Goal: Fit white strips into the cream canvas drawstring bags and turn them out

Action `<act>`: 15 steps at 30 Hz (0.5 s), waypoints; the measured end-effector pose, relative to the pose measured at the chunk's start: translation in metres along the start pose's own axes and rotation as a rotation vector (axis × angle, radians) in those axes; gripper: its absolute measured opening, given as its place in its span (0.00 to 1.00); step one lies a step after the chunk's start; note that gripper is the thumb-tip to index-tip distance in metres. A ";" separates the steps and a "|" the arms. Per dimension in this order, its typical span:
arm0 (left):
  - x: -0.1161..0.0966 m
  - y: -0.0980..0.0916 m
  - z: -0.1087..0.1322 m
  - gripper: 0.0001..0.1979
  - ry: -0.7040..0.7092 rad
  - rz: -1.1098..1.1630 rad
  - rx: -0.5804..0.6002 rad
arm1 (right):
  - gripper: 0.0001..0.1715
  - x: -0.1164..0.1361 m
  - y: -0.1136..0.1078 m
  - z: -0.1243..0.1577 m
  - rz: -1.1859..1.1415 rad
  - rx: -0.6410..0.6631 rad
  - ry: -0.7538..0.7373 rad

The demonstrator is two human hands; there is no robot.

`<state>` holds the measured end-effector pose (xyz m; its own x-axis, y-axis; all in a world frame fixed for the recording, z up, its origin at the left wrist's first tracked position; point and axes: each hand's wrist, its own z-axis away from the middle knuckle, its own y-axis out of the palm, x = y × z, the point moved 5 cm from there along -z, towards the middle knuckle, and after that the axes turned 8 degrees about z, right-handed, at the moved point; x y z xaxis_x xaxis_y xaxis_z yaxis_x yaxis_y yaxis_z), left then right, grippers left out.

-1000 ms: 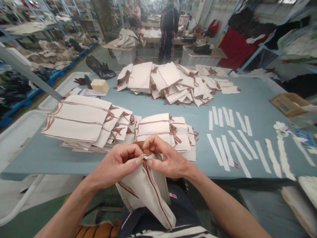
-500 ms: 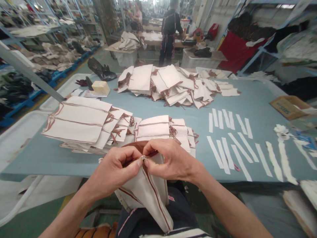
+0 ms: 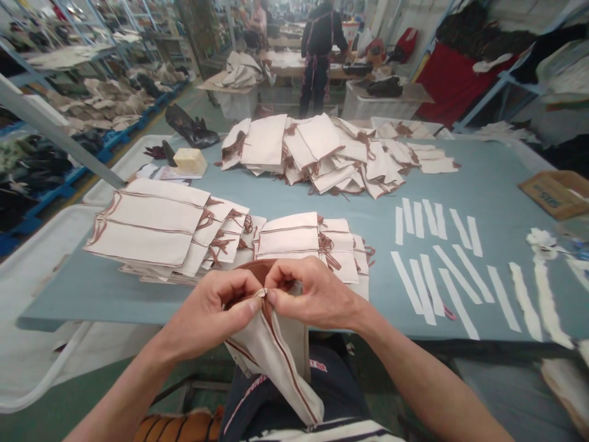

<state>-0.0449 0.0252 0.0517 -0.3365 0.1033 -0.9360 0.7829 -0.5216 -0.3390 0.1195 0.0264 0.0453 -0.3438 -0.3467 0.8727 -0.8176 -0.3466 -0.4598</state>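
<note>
Between my hands hangs a cream fabric bag piece [image 3: 280, 359] with brown piping along its seams and a brown inside showing at the upper edge. My left hand [image 3: 221, 310] pinches its top edge between thumb and index finger. Right beside it, my right hand [image 3: 313, 291] pinches the same edge at the seam, the two thumbs nearly touching. The piece drapes down over my lap. Just beyond my hands lie a stack of similar cream pieces [image 3: 288, 236] and, to the left, a larger stack [image 3: 151, 215] with brown cord ends.
A loose heap of cream pieces [image 3: 317, 147] covers the back of the blue-green table [image 3: 221, 184]. White strips [image 3: 432, 288] lie in rows on the right, near a cardboard box [image 3: 554, 193]. A yellowish block [image 3: 190, 161] sits at the back left. Another person [image 3: 319, 55] stands farther off.
My view has shifted slightly, so the table's contents appear a little farther right. Both hands keep their pinch on the bag piece's edge, with the fingertips only slightly moved.
</note>
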 end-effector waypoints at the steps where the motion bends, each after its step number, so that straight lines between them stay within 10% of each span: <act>1: -0.003 -0.001 -0.001 0.13 0.017 -0.060 0.000 | 0.04 -0.001 0.000 -0.001 0.010 0.002 -0.008; 8: -0.024 -0.001 -0.008 0.11 0.133 -0.322 -0.001 | 0.05 0.001 -0.008 -0.001 0.069 -0.015 -0.067; 15: -0.009 0.004 -0.017 0.14 0.003 -0.113 -0.061 | 0.05 -0.024 -0.004 -0.005 -0.101 0.055 -0.026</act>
<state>-0.0302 0.0364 0.0568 -0.4229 0.1610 -0.8918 0.7706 -0.4538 -0.4474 0.1285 0.0402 0.0269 -0.2479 -0.3300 0.9108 -0.8207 -0.4281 -0.3785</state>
